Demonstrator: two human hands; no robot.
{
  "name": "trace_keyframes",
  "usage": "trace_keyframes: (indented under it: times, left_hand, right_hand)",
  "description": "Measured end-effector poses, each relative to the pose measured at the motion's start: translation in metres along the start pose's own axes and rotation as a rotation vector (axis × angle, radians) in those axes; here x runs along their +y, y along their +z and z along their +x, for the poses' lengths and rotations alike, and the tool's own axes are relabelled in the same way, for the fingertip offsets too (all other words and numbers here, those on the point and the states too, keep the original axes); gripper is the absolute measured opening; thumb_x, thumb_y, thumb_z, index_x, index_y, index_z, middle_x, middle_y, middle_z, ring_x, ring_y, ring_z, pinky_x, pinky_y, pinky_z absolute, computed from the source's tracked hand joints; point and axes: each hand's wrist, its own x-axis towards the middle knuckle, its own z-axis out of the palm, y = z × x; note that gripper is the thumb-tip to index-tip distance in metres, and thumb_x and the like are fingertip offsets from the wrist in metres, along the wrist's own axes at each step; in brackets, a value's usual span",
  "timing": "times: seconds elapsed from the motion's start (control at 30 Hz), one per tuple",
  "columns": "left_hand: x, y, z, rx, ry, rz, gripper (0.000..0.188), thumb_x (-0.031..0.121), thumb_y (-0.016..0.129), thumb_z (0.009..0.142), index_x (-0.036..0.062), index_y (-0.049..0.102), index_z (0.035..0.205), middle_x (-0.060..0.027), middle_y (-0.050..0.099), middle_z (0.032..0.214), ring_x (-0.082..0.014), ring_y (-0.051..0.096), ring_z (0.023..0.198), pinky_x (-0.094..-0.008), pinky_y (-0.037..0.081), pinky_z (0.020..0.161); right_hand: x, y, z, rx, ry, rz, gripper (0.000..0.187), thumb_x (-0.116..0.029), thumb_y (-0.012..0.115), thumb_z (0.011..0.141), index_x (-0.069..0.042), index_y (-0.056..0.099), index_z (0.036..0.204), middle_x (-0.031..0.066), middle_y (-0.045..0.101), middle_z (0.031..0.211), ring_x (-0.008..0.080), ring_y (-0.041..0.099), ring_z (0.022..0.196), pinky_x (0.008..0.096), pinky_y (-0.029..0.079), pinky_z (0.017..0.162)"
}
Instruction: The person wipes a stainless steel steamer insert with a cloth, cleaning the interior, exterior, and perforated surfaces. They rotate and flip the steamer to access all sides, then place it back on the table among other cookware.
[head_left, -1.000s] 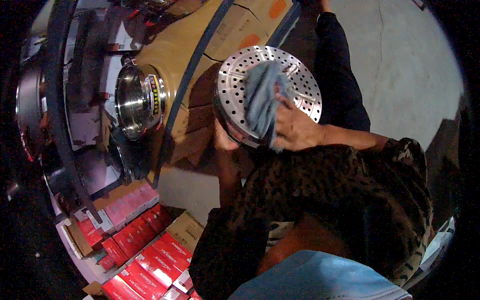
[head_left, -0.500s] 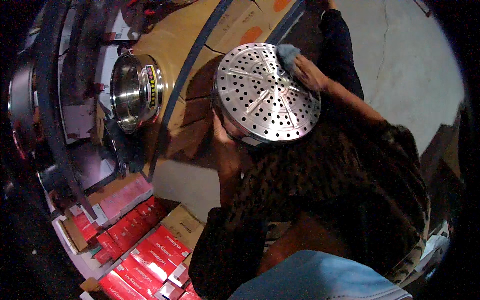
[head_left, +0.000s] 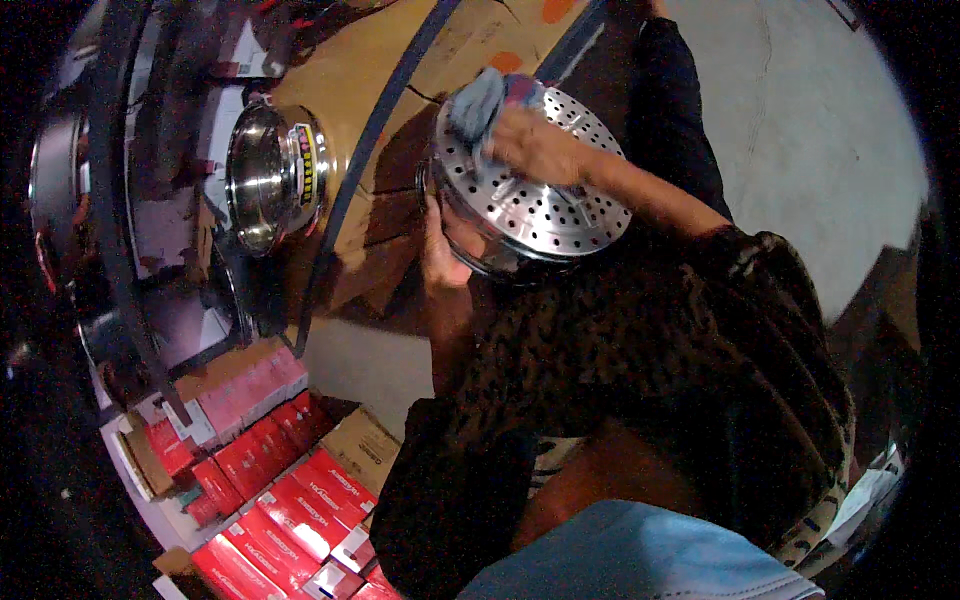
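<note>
A round, shiny steamer pot (head_left: pixel 548 228) with a top full of small holes is tilted above my lap. At its left side my left hand (head_left: pixel 440 255) is closed around the wall, thumb and fingers partly hidden behind the rim. Bunched in my right hand (head_left: pixel 540 148) is a grey-blue cloth (head_left: pixel 476 108), pressed on the far left part of the perforated surface. The right forearm crosses over the top and covers its middle. Motion slightly blurs the right fingers.
Another steel pot (head_left: pixel 262 178) with a yellow-and-dark label stands on its side on the left. Brown cartons (head_left: pixel 470 50) lie behind a dark rack bar (head_left: pixel 375 150). Several red boxes (head_left: pixel 310 500) are stacked at lower left. Grey floor (head_left: pixel 800 150) shows at right.
My right hand has swept the cloth leftward across the perforated top, from its far right edge to the far left. The left hand keeps its hold; the pot has tilted slightly.
</note>
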Motion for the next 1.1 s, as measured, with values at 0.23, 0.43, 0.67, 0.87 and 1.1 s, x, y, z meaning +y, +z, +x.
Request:
trace_keyframes:
  times: [0.23,0.43,0.67,0.87,1.1]
  left_hand:
    - [0.000,0.009,-0.030,-0.086,0.033,0.006,0.052,0.044,0.049,0.092,0.0069,0.046,0.128,-0.0097,0.051,0.127,-0.0240,0.048,0.115,-0.0368,0.035,0.101]
    - [-0.002,0.013,-0.032,-0.031,0.173,0.186,0.050,0.038,0.062,0.087,0.0048,0.049,0.121,-0.0045,0.058,0.105,-0.0156,0.056,0.090,-0.0319,0.048,0.076]
    - [-0.026,0.028,-0.061,0.044,0.267,0.340,0.046,0.028,0.072,0.079,0.0067,0.052,0.115,-0.0057,0.062,0.101,-0.0167,0.059,0.084,-0.0299,0.050,0.070]
    - [-0.013,0.031,-0.074,-0.150,0.244,0.420,0.040,0.028,0.075,0.076,0.0046,0.058,0.103,-0.0019,0.062,0.087,-0.0099,0.055,0.067,-0.0235,0.044,0.055]
    - [-0.018,0.009,-0.077,-0.033,0.309,0.488,0.052,0.039,0.076,0.073,0.0047,0.057,0.107,-0.0016,0.061,0.089,-0.0095,0.054,0.068,-0.0225,0.043,0.057]
  right_hand:
    - [-0.059,-0.009,-0.054,0.073,-0.163,-0.197,0.047,-0.022,0.045,0.086,-0.004,0.043,0.129,0.0226,0.038,0.134,0.0388,0.025,0.133,0.0506,0.010,0.113]
    - [-0.128,-0.079,-0.040,0.211,-0.475,-0.302,0.030,-0.038,0.054,0.083,-0.009,0.059,0.090,0.0118,0.055,0.102,0.0313,0.047,0.111,0.0517,0.022,0.108]
    - [-0.096,-0.115,0.000,0.239,-0.341,-0.235,0.038,-0.041,0.055,0.086,-0.004,0.061,0.080,0.0104,0.058,0.075,0.0292,0.058,0.080,0.0420,0.044,0.084]
    - [0.004,-0.119,-0.005,0.380,0.279,0.491,0.046,-0.043,0.046,0.094,0.000,0.063,0.101,-0.0023,0.057,0.093,0.0075,0.049,0.086,0.0244,0.041,0.079]
    - [0.058,-0.086,-0.054,0.481,0.619,0.921,0.058,-0.050,0.039,0.094,0.000,0.056,0.120,0.0079,0.058,0.117,0.0194,0.054,0.105,0.0291,0.040,0.095]
